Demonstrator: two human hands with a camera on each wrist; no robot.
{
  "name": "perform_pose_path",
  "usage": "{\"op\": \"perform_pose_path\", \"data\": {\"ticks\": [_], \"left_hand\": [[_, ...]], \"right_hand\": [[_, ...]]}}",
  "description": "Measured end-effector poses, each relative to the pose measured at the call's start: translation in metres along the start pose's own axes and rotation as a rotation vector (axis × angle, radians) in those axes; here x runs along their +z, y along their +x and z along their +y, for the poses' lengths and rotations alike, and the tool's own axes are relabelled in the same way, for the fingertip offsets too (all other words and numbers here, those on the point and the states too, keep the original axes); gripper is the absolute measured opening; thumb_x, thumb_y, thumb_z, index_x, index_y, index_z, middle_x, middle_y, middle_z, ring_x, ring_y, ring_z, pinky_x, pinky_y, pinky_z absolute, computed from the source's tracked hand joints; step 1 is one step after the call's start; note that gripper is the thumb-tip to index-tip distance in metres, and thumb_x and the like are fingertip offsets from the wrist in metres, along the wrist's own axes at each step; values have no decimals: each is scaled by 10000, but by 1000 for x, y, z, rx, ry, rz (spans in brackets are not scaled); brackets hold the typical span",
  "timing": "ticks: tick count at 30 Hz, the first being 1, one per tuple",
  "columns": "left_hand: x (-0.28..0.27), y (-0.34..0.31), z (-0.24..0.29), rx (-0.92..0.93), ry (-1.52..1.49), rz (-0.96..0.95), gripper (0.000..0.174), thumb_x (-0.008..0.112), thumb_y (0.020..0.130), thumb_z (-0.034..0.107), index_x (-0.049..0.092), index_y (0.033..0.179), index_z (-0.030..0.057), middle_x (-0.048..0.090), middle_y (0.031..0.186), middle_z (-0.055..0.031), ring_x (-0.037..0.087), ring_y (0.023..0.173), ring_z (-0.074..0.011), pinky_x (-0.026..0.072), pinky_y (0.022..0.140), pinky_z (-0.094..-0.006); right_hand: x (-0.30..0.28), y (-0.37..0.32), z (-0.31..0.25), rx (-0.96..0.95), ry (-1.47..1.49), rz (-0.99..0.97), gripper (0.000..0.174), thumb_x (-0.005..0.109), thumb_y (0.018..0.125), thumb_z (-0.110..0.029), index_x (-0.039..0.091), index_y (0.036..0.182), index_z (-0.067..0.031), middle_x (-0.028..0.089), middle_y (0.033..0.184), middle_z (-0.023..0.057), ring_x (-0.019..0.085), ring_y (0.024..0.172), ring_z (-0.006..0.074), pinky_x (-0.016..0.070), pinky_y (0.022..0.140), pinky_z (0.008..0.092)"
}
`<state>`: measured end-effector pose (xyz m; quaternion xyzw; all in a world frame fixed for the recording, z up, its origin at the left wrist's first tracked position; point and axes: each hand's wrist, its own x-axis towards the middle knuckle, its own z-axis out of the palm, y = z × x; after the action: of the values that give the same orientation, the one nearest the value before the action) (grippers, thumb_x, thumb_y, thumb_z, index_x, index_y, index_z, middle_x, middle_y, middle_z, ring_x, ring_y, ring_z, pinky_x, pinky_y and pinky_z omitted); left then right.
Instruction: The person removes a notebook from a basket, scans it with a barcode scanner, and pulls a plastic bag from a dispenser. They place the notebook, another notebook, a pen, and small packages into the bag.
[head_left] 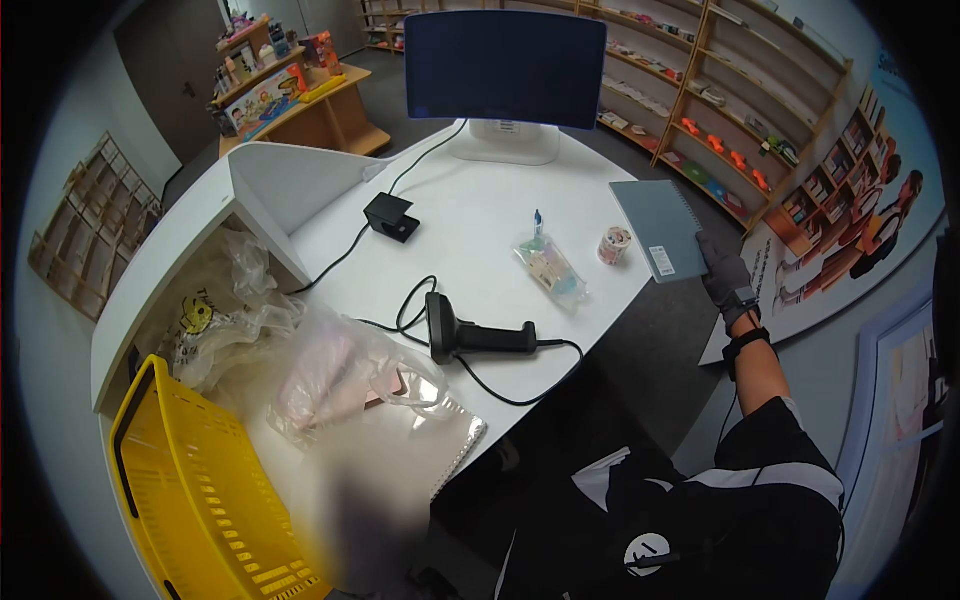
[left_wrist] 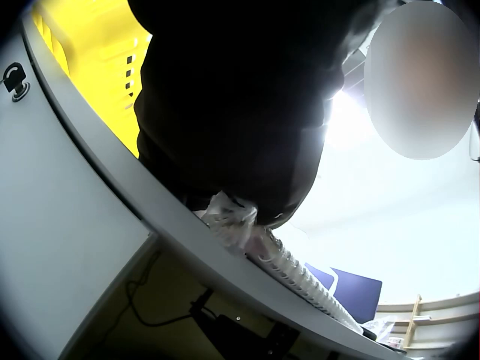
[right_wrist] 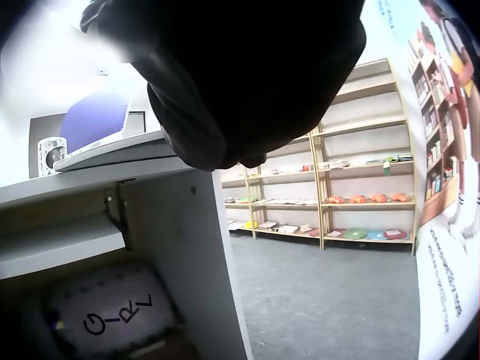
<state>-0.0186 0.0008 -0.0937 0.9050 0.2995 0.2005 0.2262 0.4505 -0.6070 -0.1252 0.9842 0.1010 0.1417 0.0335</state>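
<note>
My right hand [head_left: 724, 277], in a dark grey glove, holds the right edge of a grey-blue spiral notebook [head_left: 650, 215], which has a white barcode label. The notebook lies at the right end of the white desk [head_left: 480, 210], its near corner past the edge. In the right wrist view the black glove [right_wrist: 255, 82] covers the holding fingers. My left hand [left_wrist: 232, 112] is low over the front of the desk, blurred in the head view. Crumpled clear plastic [left_wrist: 229, 217] shows at its lower side, beside a spiral-bound book [left_wrist: 300, 277]; whether the fingers pinch the plastic I cannot tell.
A black barcode scanner [head_left: 480, 337] with its cable lies mid-desk. Behind it are a clear stationery pouch [head_left: 550, 270], a patterned roll [head_left: 614, 245], a small black device [head_left: 391, 216] and a monitor [head_left: 505, 70]. Plastic bags [head_left: 315, 365] and a yellow basket [head_left: 190, 490] occupy the left.
</note>
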Motion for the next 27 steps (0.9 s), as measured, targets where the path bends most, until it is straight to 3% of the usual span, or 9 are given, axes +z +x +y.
{"op": "perform_pose_path", "data": {"ticks": [1, 3, 4, 6, 14, 22, 24, 27], "left_hand": [[0, -1, -2, -2, 3, 3, 704, 659, 964, 13, 582, 1662, -27, 826, 1148, -281, 846, 970, -371, 648, 887, -424], [6, -1, -9, 64, -15, 41, 710, 688, 917, 28, 599, 1618, -40, 798, 1152, -310, 794, 949, -464, 640, 852, -518], [7, 0, -9, 98, -25, 60, 714, 703, 893, 36, 608, 1596, -46, 783, 1154, -325, 768, 939, -510, 636, 834, -565], [7, -1, -8, 82, -40, 52, 713, 703, 893, 33, 608, 1595, -47, 784, 1170, -328, 769, 945, -510, 638, 842, -565], [5, -2, -3, 56, -56, 47, 704, 699, 895, 21, 608, 1590, -48, 782, 1266, -345, 780, 1005, -522, 650, 899, -561], [5, 4, 9, 72, -71, 51, 678, 717, 894, 29, 630, 1565, -27, 786, 1278, -338, 783, 1063, -526, 655, 923, -557], [-3, 1, 12, 111, -19, 79, 665, 726, 894, 37, 644, 1552, -11, 790, 1263, -330, 784, 1043, -515, 656, 903, -559], [-11, 4, 24, -1, 87, 54, 647, 737, 902, 41, 659, 1544, 18, 796, 1242, -314, 787, 982, -491, 655, 874, -562]], "right_hand": [[3, 3, -1, 15, -7, -14, 809, 700, 943, -81, 518, 1717, -230, 721, 1546, 161, 788, 1081, 483, 645, 913, 550], [8, 5, -1, 33, -12, -29, 820, 694, 936, -72, 518, 1721, -231, 723, 1549, 151, 786, 1087, 482, 645, 920, 551], [8, 7, -4, -46, 8, 22, 825, 698, 928, -70, 522, 1718, -230, 715, 1558, 160, 785, 1093, 483, 644, 928, 551], [6, 8, -10, -205, 46, 121, 834, 705, 913, -67, 529, 1713, -228, 698, 1575, 178, 782, 1105, 484, 644, 942, 551], [13, 11, -27, -319, 129, 216, 855, 748, 888, -81, 531, 1705, -205, 629, 1662, 188, 764, 1212, 479, 640, 1031, 521], [-3, 7, -29, -111, 96, 27, 929, 772, 904, -125, 451, 1772, -209, 617, 1670, 220, 746, 1260, 489, 622, 1078, 535], [43, 20, 10, -154, -32, 166, 963, 776, 880, -122, 449, 1783, -199, 602, 1692, 231, 730, 1293, 490, 616, 1082, 550], [51, 29, 32, -169, 8, 139, 879, 745, 886, -82, 531, 1733, -182, 673, 1616, 206, 705, 1357, 464, 603, 1117, 537]]}}
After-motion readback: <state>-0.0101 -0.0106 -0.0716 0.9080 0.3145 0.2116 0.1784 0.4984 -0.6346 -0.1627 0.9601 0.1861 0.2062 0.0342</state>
